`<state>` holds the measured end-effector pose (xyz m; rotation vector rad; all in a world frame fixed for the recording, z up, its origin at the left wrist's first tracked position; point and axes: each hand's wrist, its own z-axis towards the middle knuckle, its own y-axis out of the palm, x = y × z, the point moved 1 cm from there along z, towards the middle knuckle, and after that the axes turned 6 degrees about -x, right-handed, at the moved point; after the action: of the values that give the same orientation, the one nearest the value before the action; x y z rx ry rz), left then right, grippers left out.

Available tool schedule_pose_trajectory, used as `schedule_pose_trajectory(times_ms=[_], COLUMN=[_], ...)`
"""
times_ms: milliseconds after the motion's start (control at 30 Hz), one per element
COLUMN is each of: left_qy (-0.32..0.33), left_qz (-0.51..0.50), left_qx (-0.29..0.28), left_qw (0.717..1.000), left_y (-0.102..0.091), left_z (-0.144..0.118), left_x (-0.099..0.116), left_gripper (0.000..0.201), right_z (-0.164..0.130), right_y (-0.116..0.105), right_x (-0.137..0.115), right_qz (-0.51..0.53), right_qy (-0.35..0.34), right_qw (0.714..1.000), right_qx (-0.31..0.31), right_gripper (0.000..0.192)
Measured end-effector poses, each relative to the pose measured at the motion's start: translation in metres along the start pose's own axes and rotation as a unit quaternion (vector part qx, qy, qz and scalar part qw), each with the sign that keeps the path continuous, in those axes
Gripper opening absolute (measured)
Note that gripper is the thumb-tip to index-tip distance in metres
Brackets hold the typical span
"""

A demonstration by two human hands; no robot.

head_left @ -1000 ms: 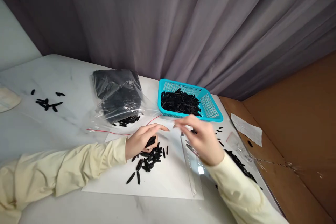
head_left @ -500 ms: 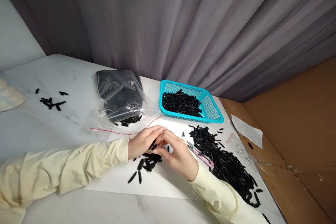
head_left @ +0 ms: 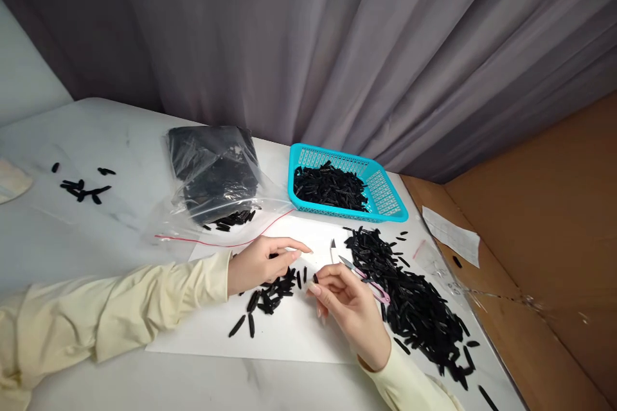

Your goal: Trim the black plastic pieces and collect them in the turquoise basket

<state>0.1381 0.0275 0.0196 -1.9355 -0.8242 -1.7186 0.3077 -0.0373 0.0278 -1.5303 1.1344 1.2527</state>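
Observation:
My left hand (head_left: pixel 265 263) hovers over the white sheet (head_left: pixel 207 337) with its index finger stretched out and the thumb apart from it, and nothing shows in it. Between the thumb and fingers of my right hand (head_left: pixel 351 305) is a small dark strip-like piece (head_left: pixel 315 279), its end just showing. Beneath and between the hands lie several loose black pieces (head_left: pixel 272 295), slim and pointed. Just beyond my right hand are pink-handled scissors (head_left: pixel 378 289), partly covered by a large heap of black pieces (head_left: pixel 419 305).
A turquoise basket (head_left: pixel 347 213) holding black pieces stands at the back. Left of it lies a clear zip bag (head_left: pixel 212 173) with dark contents. A few black pieces (head_left: pixel 81 190) are scattered at the far left. Cardboard (head_left: pixel 530 231) borders the right side.
My hands have come apart. The right moved down and right with the small dark piece pinched in it; the left opened its fingers. The view shifted slightly.

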Motion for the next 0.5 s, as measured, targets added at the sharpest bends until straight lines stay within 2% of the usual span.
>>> schedule_pose_trajectory(times_ms=[100,200,500], left_qy=[0.029,0.06,0.193], left_qz=[0.131,0.23,0.339], left_qx=[0.011,0.007,-0.002], left_qw=[0.991,0.971,0.921], left_y=[0.0012,0.0025,0.0079], left_z=[-0.0018,-0.0034,-0.0092], left_x=[0.0034,0.0049,0.005], left_gripper=[0.035,0.034,0.031], right_z=[0.0028,0.006,0.0043], right_y=[0.002,0.0041,0.0035], right_x=[0.0103,0.0128,0.0134], right_qz=[0.061,0.093,0.13], right_qy=[0.023,0.021,-0.009], right_qw=[0.997,0.995,0.991], right_qx=[0.031,0.031,0.012], right_gripper=[0.03,0.03,0.022])
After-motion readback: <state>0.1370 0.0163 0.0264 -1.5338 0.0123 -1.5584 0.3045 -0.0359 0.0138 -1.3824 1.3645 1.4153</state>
